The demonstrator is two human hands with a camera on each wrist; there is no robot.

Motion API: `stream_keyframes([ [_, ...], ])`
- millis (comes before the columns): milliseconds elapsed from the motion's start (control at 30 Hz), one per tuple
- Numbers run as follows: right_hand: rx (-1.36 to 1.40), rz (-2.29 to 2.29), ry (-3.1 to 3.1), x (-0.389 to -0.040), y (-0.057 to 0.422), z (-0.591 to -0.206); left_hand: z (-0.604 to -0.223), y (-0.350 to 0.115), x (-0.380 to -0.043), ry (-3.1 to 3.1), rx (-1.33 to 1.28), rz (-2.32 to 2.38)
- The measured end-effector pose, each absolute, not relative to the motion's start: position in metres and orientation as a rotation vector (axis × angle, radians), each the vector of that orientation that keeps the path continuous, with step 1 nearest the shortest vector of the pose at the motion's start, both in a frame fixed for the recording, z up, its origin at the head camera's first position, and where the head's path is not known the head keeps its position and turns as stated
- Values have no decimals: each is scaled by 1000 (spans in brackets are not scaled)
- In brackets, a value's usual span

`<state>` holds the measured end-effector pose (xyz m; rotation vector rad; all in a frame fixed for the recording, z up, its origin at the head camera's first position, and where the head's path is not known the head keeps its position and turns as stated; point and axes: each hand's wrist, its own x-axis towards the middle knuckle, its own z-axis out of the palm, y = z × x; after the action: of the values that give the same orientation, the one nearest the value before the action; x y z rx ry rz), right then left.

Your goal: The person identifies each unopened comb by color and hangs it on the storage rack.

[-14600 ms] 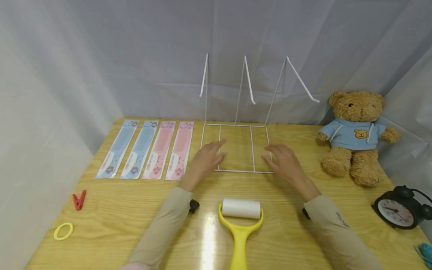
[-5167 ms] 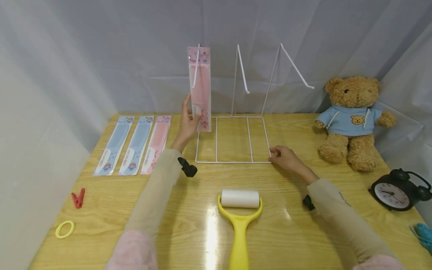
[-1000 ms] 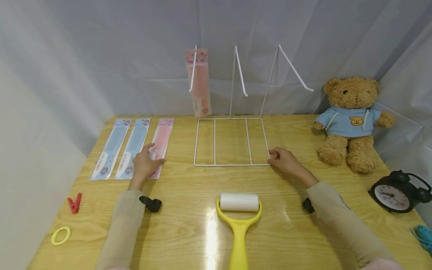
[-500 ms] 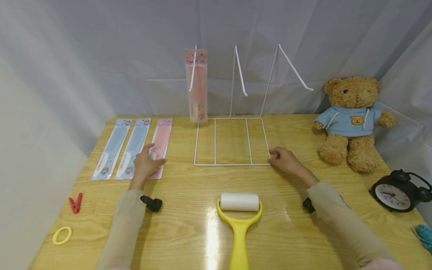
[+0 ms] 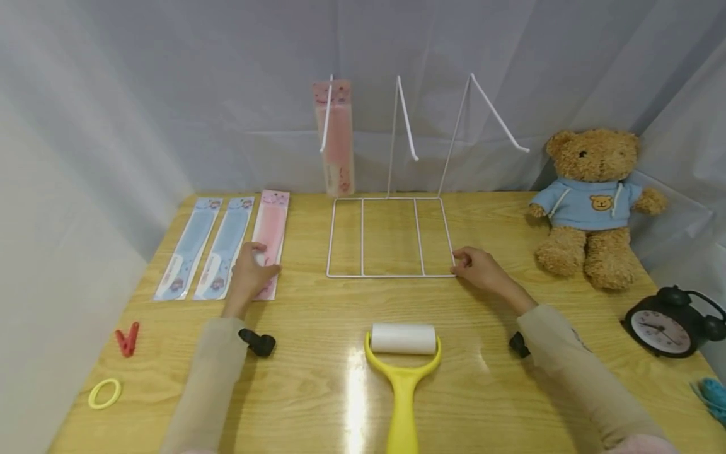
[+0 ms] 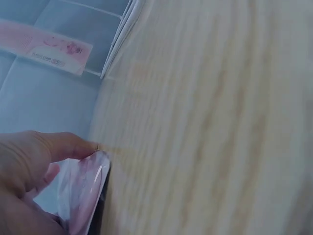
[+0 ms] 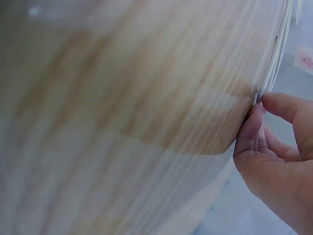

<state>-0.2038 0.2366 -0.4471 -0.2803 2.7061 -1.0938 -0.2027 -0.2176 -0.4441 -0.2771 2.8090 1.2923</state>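
Observation:
My left hand (image 5: 249, 274) grips the lower part of a packaged pink comb (image 5: 274, 221) by its edges. In the left wrist view this pink package (image 6: 85, 188) bows between thumb and fingers, its edge raised from the wood. Two packaged blue combs (image 5: 190, 246) (image 5: 227, 246) lie side by side to its left. With thumb and fingers, my right hand (image 5: 479, 268) pinches the front right corner of the white wire rack (image 5: 391, 276). Another pink comb package (image 5: 338, 139) hangs from the rack's left hook; the middle hook (image 5: 407, 120) and right hook (image 5: 499, 113) are bare.
A yellow-handled roller (image 5: 403, 372) lies at the front middle. To the left are a red clothespin (image 5: 127, 339) and a yellow ring (image 5: 104, 394). A teddy bear (image 5: 598, 208), a black alarm clock (image 5: 663, 321) and a blue bundle (image 5: 711, 397) are on the right.
One pink comb went from the table onto the left hook and sways there. My left hand came back to the remaining pink comb, which has now shifted slightly. My right hand keeps its pinch.

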Motion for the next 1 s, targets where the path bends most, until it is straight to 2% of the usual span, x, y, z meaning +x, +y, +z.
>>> stream_keyframes([
  [167,-290,-1087,2708,-204,237,-446,-446,-214,-205,2810,-234,1389],
  [367,-285,-1091,2690,-204,238,-449,-452,-216,-205,2800,-317,1456],
  [1000,-286,-1121,2690,-206,240,-452,-444,-203,-209,2667,-542,2206],
])
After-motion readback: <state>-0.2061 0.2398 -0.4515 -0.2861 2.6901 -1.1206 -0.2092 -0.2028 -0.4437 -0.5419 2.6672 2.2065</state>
